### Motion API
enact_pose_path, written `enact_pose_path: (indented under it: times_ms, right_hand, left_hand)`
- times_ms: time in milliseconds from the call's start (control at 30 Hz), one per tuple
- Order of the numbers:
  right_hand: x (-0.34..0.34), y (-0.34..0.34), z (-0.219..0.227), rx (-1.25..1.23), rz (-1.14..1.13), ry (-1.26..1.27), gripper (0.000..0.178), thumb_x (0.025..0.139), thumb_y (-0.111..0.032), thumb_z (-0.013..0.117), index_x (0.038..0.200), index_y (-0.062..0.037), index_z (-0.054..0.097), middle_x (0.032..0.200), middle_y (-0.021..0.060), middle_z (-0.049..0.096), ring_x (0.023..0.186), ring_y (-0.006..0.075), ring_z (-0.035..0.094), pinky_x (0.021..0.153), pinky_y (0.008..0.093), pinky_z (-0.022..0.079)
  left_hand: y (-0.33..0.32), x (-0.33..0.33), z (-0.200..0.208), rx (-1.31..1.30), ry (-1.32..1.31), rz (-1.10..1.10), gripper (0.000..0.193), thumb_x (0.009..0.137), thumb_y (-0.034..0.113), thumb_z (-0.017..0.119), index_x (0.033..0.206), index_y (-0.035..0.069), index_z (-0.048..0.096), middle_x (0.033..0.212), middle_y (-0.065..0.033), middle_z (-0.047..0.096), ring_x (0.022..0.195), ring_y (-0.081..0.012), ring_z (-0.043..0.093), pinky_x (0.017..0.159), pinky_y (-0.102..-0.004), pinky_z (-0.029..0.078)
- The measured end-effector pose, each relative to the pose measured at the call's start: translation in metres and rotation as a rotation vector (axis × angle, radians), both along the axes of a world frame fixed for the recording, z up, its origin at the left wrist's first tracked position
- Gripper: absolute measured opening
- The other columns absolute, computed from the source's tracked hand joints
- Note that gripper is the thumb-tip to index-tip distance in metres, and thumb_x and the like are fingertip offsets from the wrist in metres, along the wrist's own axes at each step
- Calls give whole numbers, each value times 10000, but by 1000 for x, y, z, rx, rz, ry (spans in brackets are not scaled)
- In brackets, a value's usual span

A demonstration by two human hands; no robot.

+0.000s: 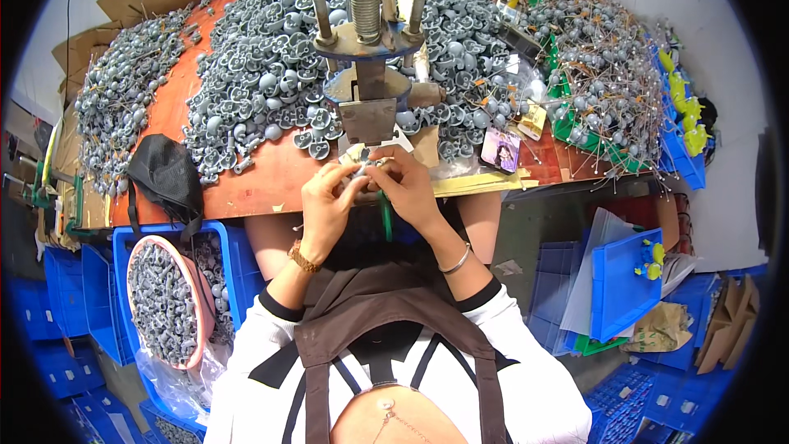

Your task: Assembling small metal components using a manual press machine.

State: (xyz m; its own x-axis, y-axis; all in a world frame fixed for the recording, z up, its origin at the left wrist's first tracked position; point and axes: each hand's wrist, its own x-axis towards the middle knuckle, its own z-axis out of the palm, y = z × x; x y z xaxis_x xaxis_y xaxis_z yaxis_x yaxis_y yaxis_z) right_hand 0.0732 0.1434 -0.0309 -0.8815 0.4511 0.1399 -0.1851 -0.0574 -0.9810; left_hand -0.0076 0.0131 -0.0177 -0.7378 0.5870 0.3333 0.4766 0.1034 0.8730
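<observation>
My left hand [327, 204] and my right hand [404, 185] meet at the front edge of the orange workbench [271, 181], just below the base of a small metal press [367, 74]. Both hands pinch a small grey plastic part [362, 169] between the fingertips. A thin green tool [385, 214] hangs down from my right hand. A big heap of grey plastic parts [271, 57] covers the bench behind the press. A bracelet is on each wrist.
A second heap of grey parts [123, 90] lies at the left. Grey parts on wire stems [600, 82] pile up at the right over green trays. A black mask [164, 173], a pink bowl of parts [164, 300] in a blue crate, and more blue crates [625, 279] surround me.
</observation>
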Motion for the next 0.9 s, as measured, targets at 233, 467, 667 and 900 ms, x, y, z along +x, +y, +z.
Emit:
enact_pose_path:
  times_ms: [233, 467, 667, 900]
  right_hand:
    - [-2, -1, 0, 877, -396, -183, 159, 836, -189, 653, 911, -91, 551, 570, 61, 594, 557, 270, 614, 510, 368, 446]
    - [-37, 104, 83, 67, -177, 126, 260, 924, -118, 528, 1143, 21, 557, 918, 92, 658, 779, 148, 645, 687, 287, 525]
    - [-39, 66, 158, 173, -282, 456, 365, 902, -140, 603, 1210, 43, 534, 1020, 70, 630, 887, 92, 585, 762, 229, 475]
    - [42, 37, 109, 1073, -240, 623, 284, 634, -133, 833, 778, -74, 595, 740, 48, 616, 751, 217, 624, 797, 355, 498]
  left_hand:
    - [15, -19, -12, -53, 81, 71, 232, 738, 52, 754, 961, 21, 698, 692, -17, 533, 563, -75, 447, 520, -228, 380]
    - [16, -36, -5, -95, 208, -92, 249, 674, 38, 797, 906, 32, 706, 679, -12, 489, 580, -91, 429, 517, -243, 360]
    - [19, -32, -6, -119, 170, -69, 243, 665, 46, 788, 892, 31, 702, 713, -55, 519, 639, -167, 501, 573, -285, 401]
    - [12, -19, 8, -293, 281, 35, 178, 736, 142, 739, 869, 36, 687, 778, -108, 579, 709, -283, 595, 614, -360, 454]
